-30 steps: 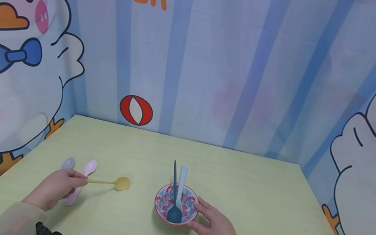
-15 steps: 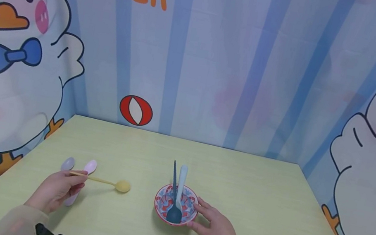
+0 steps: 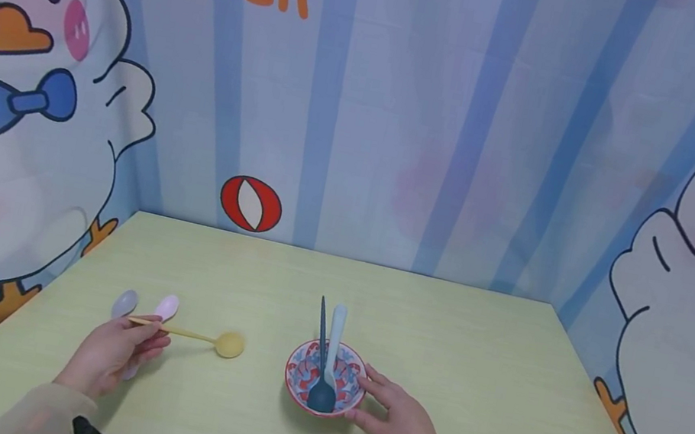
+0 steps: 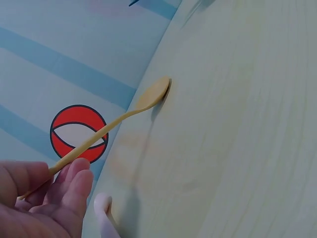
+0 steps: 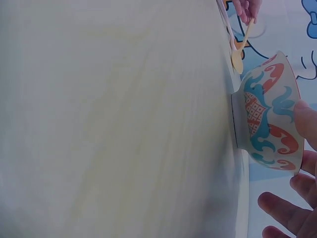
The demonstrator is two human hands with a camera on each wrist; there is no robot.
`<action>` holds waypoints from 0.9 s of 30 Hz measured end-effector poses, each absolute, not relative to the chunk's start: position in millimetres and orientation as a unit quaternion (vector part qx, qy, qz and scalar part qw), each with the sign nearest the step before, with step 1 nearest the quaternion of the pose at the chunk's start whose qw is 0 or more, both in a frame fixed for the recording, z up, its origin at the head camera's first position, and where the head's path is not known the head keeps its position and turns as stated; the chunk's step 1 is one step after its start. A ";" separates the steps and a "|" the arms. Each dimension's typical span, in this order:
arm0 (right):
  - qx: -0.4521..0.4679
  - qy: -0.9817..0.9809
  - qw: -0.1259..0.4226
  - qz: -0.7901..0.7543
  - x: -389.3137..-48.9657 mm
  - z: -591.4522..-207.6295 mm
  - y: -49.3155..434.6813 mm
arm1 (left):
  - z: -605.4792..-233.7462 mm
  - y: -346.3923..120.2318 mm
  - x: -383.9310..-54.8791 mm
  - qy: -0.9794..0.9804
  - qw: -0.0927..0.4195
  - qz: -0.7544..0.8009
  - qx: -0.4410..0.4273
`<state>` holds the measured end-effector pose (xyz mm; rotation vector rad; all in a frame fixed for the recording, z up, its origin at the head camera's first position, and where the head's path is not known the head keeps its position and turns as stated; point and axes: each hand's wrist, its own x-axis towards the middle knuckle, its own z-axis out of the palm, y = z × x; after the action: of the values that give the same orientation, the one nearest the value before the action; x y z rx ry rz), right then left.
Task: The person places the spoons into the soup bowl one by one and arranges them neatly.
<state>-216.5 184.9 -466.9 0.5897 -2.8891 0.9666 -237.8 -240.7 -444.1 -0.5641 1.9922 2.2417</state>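
Note:
My left hand pinches a yellow spoon by its handle, between thumb and fingers. The spoon's bowl points right; in the left wrist view the spoon slants above its shadow on the table. Below that hand lies a pink spoon, partly covered by it, and a greyish-purple spoon beside it. My right hand holds the right side of a red-and-blue patterned bowl, thumb and fingers at its rim. Inside lean a dark teal spoon and a pale blue spoon, handles toward the back.
The pale wooden table extends to a striped blue curtain behind, with printed ducks at both sides. Bare tabletop lies between the yellow spoon and the bowl.
The left hand has moved slightly right, its grip now farther along the yellow spoon's handle, whose end shows behind the fingers. The right hand and the bowl have stayed still.

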 end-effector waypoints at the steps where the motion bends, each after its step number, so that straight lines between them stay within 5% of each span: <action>1: 0.189 -0.931 0.019 0.311 -216.6 -466.9 184.8 | -444.2 -240.5 -237.7 0.649 0.046 0.736 -0.186; 27: 0.188 -0.930 0.021 0.316 -215.5 -466.8 184.2 | -447.2 -237.9 -240.5 0.620 0.006 0.757 -0.207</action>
<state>-215.5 184.2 -466.8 0.5843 -2.8814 0.9803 -240.5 -237.9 -447.2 -0.6470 1.9396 2.3686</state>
